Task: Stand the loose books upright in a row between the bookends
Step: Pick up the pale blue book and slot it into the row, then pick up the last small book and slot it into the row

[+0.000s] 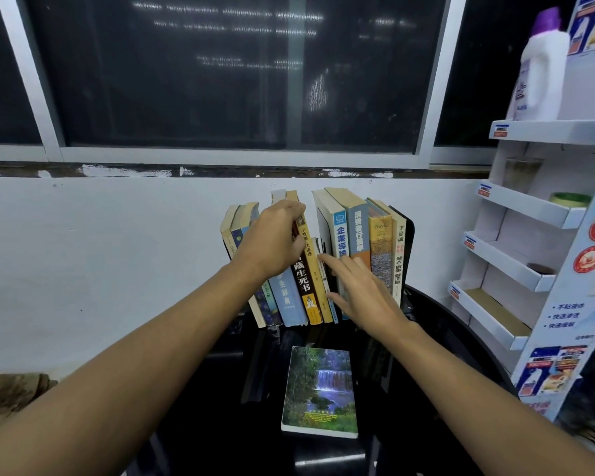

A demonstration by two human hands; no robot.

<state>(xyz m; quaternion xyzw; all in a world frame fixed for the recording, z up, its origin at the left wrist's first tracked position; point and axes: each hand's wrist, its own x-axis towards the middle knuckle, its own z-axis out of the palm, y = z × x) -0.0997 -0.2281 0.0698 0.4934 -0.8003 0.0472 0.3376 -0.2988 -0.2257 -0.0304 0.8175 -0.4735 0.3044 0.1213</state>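
Holding the row apart, we have our left hand (272,238) curled over the tops of the leaning books (289,297), while our right hand (364,290) rests straight-fingered against the spines beside the gap, grasping nothing. One loose book (320,389) lies flat on the worktop (437,324), near the row. Next, we judge, a hand should fetch it and slide it in upright.

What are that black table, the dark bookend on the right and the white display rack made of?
Table: glossy black, glass or lacquer probably; it mirrors the books. Bookend: thin black sheet, likely painted metal. Display rack: printed cardboard, brown board showing on its lowest shelf.
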